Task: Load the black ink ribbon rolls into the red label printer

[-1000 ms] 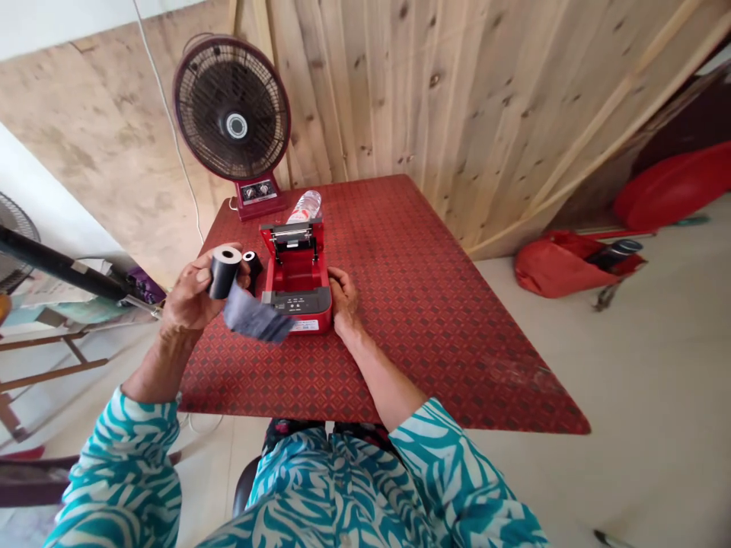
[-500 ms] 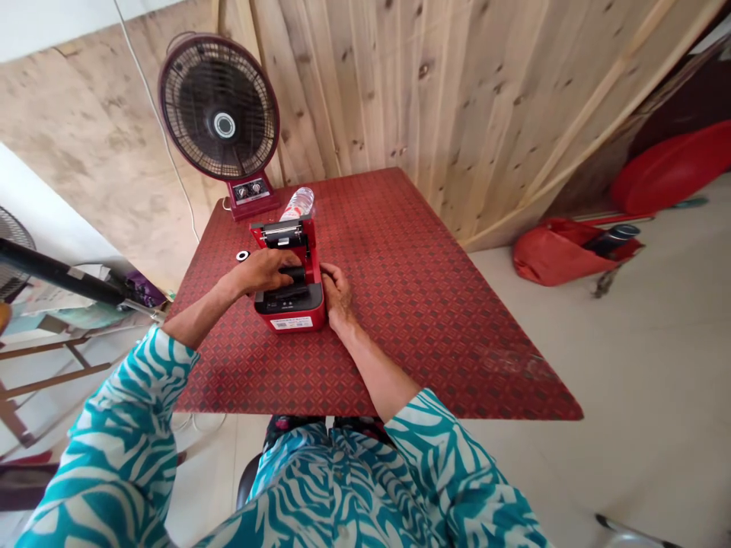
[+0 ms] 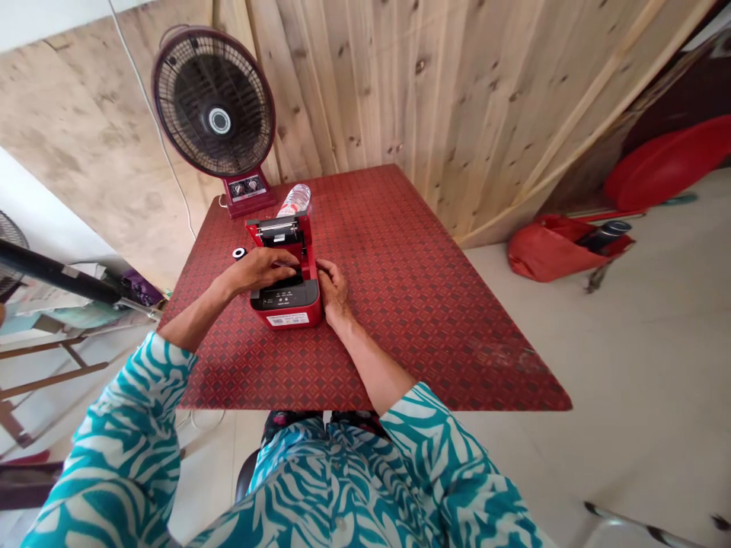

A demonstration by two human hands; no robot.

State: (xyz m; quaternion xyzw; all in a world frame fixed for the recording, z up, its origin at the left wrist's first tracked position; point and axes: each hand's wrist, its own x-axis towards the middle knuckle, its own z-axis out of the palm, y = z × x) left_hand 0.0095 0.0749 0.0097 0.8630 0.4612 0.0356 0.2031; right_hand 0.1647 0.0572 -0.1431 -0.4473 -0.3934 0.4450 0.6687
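A small red printer (image 3: 287, 303) stands on the red patterned table (image 3: 400, 289) with its lid (image 3: 278, 230) tipped up at the back. My left hand (image 3: 260, 268) reaches into the open compartment, fingers curled over a black roll that is mostly hidden beneath them. My right hand (image 3: 332, 287) presses against the printer's right side, fingers closed along it, holding it steady. A second small black roll (image 3: 238, 253) stands on the table just left of the printer.
A maroon table fan (image 3: 214, 114) stands at the table's far left corner, with a clear water bottle (image 3: 295, 199) lying behind the printer. Wooden planks lean on the wall behind. A red bag (image 3: 553, 247) lies on the floor to the right.
My left hand, which held the black roll and a loose strip up beside the printer, has lowered the roll into the open compartment. The right hand stayed on the printer's side.
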